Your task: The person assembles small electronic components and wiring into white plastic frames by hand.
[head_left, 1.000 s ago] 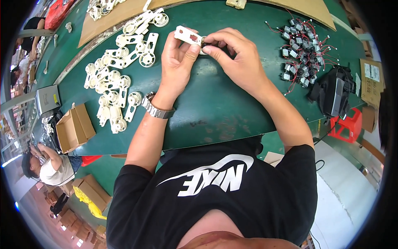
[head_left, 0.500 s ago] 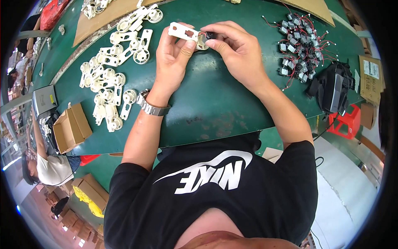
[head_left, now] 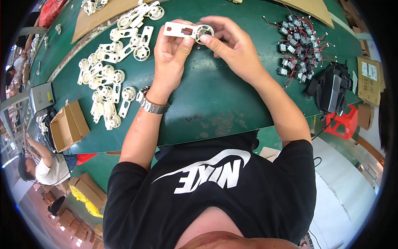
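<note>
A white plastic bracket [head_left: 174, 29], flat with cut-outs at one end and a round ring at the other, is held above the table. My left hand [head_left: 171, 56] is closed on its flat part, thumb on the near edge and fingers underneath. Red wires [head_left: 188, 31] show in the slot of the bracket. At the ring end, my right hand [head_left: 236, 47] has its thumb pressed on the rim, with the other fingers behind. Something dark sits in the ring, mostly hidden by the thumb.
Similar white brackets [head_left: 106, 76] lie in a cluster at left. Small motors [head_left: 296, 45] with red and black wires are heaped at right, near a black device [head_left: 333, 89]. An open cardboard box [head_left: 69, 126] rests at the table's left edge; a person [head_left: 49, 168] is beyond it.
The bracket has turned so its ring faces up and shows whole. The small black motor seen between my right fingers is no longer plainly visible; my right thumb now lies on the ring.
</note>
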A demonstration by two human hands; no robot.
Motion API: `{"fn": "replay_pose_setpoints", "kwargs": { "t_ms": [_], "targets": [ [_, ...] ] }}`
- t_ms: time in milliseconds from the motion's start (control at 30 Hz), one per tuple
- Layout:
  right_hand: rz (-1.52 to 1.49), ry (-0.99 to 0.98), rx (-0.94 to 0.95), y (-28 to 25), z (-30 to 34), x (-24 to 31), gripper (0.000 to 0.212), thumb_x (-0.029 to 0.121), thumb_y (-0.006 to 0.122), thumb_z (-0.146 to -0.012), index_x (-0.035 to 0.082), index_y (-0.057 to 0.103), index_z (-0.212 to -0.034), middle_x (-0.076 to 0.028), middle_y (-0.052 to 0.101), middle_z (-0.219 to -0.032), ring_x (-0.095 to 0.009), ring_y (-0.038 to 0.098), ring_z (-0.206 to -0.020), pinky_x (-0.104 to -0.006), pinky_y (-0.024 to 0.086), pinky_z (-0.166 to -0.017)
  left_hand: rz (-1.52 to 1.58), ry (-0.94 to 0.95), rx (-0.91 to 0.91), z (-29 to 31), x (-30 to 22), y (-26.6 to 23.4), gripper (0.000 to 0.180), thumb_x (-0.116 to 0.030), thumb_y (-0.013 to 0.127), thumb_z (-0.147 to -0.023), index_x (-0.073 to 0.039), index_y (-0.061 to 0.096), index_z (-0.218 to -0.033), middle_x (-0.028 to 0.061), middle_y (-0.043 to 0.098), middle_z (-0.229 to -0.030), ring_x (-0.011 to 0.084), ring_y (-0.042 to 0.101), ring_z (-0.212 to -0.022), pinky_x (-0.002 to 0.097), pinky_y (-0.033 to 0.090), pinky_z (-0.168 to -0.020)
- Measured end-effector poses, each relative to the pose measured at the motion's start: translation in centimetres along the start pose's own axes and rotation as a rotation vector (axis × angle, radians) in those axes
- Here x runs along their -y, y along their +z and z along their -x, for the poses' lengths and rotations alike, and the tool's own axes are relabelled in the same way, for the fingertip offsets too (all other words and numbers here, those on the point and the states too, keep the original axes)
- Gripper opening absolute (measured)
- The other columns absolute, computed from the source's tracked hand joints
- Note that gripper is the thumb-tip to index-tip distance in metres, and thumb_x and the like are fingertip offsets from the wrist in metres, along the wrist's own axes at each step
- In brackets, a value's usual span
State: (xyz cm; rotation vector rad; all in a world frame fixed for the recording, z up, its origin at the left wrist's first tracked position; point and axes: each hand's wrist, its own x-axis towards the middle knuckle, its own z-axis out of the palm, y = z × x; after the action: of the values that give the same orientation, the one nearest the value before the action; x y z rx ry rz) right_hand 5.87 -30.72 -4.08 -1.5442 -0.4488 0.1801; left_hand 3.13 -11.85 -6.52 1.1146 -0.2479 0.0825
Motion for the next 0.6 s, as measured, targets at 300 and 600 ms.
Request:
{"fn": "replay_pose_setpoints", "kwargs": {
  "t_ms": [300, 600],
  "targets": [
    [-0.353, 0.202, 0.147, -0.9, -0.4, 0.8, 0.044, 0.020, 0.074, -0.101, 0.004, 0.063, -0.140, -0.008, 0.073, -0.110, -0.014, 0.069, -0.087, -0.0292, 0.060, -0.075, -0.228, 0.104, -0.033, 0.3, 0.1, -0.2, 0.033, -0.009, 0.063, -0.107, -0.001, 0.059, -0.138, 0.0084, 0.056, -0.140, 0.0180, 0.059, -0.127, 0.0359, 0.050, -0.108],
    [-0.297, 0.135, 0.118, -1.0, -0.3, -0.1, 0.036, 0.027, 0.062, -0.110, 0.006, 0.066, -0.138, -0.003, 0.069, -0.095, -0.006, 0.058, -0.072, -0.0218, 0.049, -0.062, -0.309, -0.006, -0.020, 0.4, 0.0, 0.0, 0.027, -0.010, 0.057, -0.110, 0.001, 0.062, -0.134, 0.0150, 0.063, -0.140, 0.0218, 0.062, -0.125, 0.0387, 0.052, -0.108]
  ]
}}
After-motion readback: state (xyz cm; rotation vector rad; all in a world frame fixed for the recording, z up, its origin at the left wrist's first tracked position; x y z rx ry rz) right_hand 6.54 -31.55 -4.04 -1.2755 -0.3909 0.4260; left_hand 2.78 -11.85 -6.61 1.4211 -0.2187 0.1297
